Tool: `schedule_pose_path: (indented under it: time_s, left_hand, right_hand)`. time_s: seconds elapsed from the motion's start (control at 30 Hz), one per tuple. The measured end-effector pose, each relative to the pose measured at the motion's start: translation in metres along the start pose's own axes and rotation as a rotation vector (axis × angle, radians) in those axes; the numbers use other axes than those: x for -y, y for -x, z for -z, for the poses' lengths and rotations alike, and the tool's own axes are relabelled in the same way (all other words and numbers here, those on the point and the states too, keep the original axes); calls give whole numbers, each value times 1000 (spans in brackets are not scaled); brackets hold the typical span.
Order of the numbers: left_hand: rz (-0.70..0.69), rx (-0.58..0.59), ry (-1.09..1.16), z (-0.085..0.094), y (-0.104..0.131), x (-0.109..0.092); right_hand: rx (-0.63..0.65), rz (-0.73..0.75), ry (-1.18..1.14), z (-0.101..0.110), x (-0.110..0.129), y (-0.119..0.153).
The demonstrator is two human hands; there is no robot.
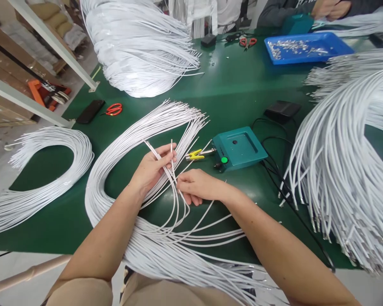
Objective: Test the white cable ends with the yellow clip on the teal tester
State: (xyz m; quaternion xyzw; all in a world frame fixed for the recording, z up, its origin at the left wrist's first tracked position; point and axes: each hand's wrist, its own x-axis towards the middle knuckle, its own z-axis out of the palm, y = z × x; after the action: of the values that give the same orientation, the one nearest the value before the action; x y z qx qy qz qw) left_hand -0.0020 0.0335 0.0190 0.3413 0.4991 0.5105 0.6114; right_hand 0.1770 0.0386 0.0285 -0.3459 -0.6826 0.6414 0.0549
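Observation:
Several white cables (pixel 151 148) are gripped in my left hand (pixel 153 168), their ends sticking up past the thumb and fingers. Just to the right and lower, my right hand (pixel 198 185) has its fingers closed on the same white cables, below the left hand. Both hands are over a looped bundle of white cables (pixel 97 182) that lies on the green table and hangs toward my lap. Right of the hands stands a small green machine (pixel 241 146) with a lit green button. A yellow clip (pixel 195 155) sits at its metal nozzle, close above my right hand.
Cable coils lie at left (pixel 79 148), at the back (pixel 143 46) and at right (pixel 332 148). Red-handled scissors (pixel 114 109) and a black phone (pixel 90 111) lie back left. A blue tray (pixel 306 57) holds small metal parts. Black cords (pixel 279 174) trail from the machine. Another person's hands (pixel 331 8) work opposite.

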Motion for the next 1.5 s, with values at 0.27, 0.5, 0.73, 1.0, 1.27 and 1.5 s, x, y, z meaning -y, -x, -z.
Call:
schedule_pose_path:
  time_s: [0.27, 0.5, 0.73, 1.0, 1.27, 1.5]
  left_hand:
    - [-26, 101, -126, -10, 8, 7]
    - [-31, 145, -175, -16, 10, 16]
    - [-63, 66, -119, -21, 10, 14]
    - [-99, 229, -252, -23, 16, 14]
    - [-125, 252, -241, -21, 16, 19]
    - [-178, 217, -232, -19, 15, 16]
  right_hand:
    - [-676, 211, -246, 10, -7, -7]
    - [-644, 225, -473, 8, 1, -6]
    - [-502, 209, -863, 3, -4, -13]
    - [-445, 195, -853, 5, -2, -11]
    - [-316, 169, -872, 7, -6, -11]
    - [-301, 214, -870, 8, -8, -10]
